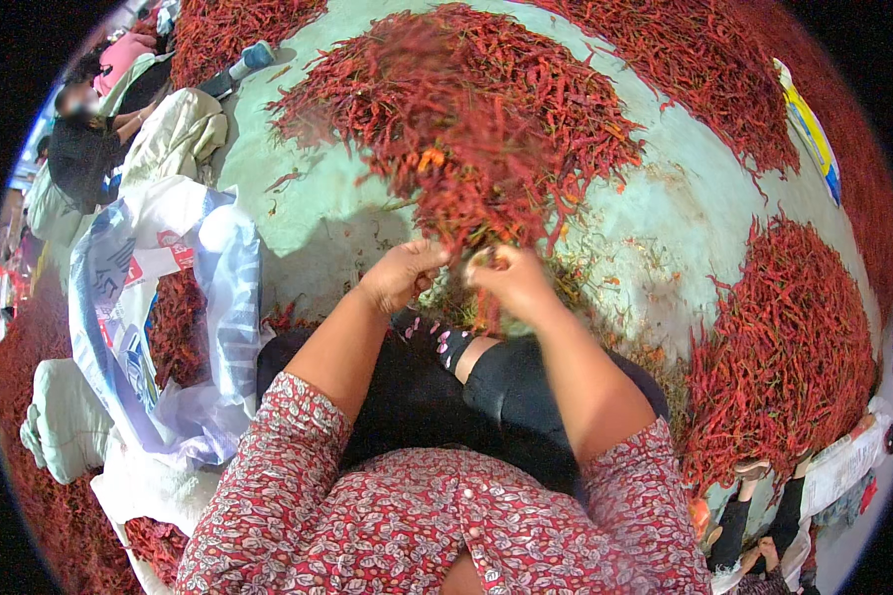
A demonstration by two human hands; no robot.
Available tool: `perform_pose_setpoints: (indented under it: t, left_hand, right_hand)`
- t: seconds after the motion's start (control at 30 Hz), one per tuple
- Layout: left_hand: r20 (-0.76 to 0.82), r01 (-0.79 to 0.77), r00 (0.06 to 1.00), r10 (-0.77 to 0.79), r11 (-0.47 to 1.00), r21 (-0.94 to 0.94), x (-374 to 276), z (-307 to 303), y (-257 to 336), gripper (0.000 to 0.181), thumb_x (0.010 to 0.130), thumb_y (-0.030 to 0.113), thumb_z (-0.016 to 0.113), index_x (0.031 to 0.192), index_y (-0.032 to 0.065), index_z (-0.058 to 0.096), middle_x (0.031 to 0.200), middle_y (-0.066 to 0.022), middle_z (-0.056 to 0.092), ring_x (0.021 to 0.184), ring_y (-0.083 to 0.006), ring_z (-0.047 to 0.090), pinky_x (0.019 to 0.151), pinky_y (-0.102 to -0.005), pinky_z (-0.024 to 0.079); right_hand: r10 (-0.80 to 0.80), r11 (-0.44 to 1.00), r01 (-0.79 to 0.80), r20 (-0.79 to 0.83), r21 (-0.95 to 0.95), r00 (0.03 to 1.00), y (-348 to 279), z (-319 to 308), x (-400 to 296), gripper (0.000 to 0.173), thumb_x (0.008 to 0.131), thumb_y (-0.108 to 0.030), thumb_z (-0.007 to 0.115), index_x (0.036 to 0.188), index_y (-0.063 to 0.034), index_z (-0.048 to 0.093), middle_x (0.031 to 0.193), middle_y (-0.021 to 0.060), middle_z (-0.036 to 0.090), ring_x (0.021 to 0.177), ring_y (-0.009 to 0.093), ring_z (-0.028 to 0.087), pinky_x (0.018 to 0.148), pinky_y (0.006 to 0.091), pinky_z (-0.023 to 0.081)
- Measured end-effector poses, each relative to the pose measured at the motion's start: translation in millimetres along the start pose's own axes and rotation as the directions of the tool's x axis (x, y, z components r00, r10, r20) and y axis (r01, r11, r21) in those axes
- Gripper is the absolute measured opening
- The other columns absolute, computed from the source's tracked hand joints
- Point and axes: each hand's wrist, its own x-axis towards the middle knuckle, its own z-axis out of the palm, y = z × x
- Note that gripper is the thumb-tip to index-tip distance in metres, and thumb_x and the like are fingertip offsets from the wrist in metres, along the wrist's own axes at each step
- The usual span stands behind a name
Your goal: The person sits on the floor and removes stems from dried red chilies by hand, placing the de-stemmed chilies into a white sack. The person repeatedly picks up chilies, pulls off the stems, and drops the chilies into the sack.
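Note:
A large heap of red chili peppers (484, 97) lies in front of me on the pale green floor, its near end reaching my hands. My left hand (405, 275) is at that near edge, fingers curled and thumb against the forefinger; whether a pepper is pinched there cannot be made out. Close beside it my right hand (517, 286) is blurred by motion, its fingers bent around what looks like a red chili pepper (501, 262). More red peppers show below and between the hands. Loose green stems (565, 279) are scattered by my right hand and near my crossed legs.
At my left stands an open white woven sack (238, 297) with red chilies (178, 327) inside. Another chili heap (785, 349) lies to the right, and more (699, 67) at the back. A person (82, 149) sits at the far left; another person's legs (759, 506) show lower right.

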Motion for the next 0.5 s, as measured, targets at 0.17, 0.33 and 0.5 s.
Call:
perform_pose_setpoints:
  t: [0.17, 0.33, 0.5]
  left_hand:
    - [0.107, -0.081, 0.991, 0.085, 0.996, -0.047, -14, 14, -12, 0.007, 0.083, 0.017, 0.063, 0.086, 0.0115, 0.06, 0.068, 0.0072, 0.049, 0.056, -0.0037, 0.038, 0.048, -0.0174, 0.027]
    - [0.11, -0.107, 0.987, 0.114, 0.992, -0.074, -11, 9, -27, 0.01, 0.083, 0.016, 0.062, 0.091, 0.0094, 0.061, 0.073, 0.0054, 0.055, 0.058, -0.0039, 0.041, 0.049, -0.0183, 0.029]
    - [0.104, -0.054, 0.993, 0.059, 0.997, -0.054, -6, 13, -22, 0.011, 0.084, 0.016, 0.061, 0.092, 0.009, 0.062, 0.076, 0.0044, 0.057, 0.059, -0.0046, 0.043, 0.05, -0.0187, 0.03]
  right_hand:
    - [-0.077, 0.969, 0.072, 0.01, 0.237, 0.997, 36, 9, 11, 0.028, 0.07, -0.025, 0.072, 0.083, -0.0027, 0.061, 0.072, 0.0059, 0.061, 0.065, 0.012, 0.054, 0.061, 0.0286, 0.044]
    - [-0.049, 0.995, 0.05, 0.014, -0.081, 0.999, 20, 10, 4, 0.033, 0.068, -0.029, 0.073, 0.083, -0.0027, 0.059, 0.071, 0.0072, 0.059, 0.067, 0.015, 0.056, 0.061, 0.0323, 0.044]
    - [-0.069, 0.968, 0.054, -0.053, -0.245, 0.996, 21, 3, 6, 0.032, 0.069, -0.028, 0.072, 0.077, -0.002, 0.055, 0.067, 0.0089, 0.057, 0.064, 0.016, 0.055, 0.06, 0.0322, 0.044]
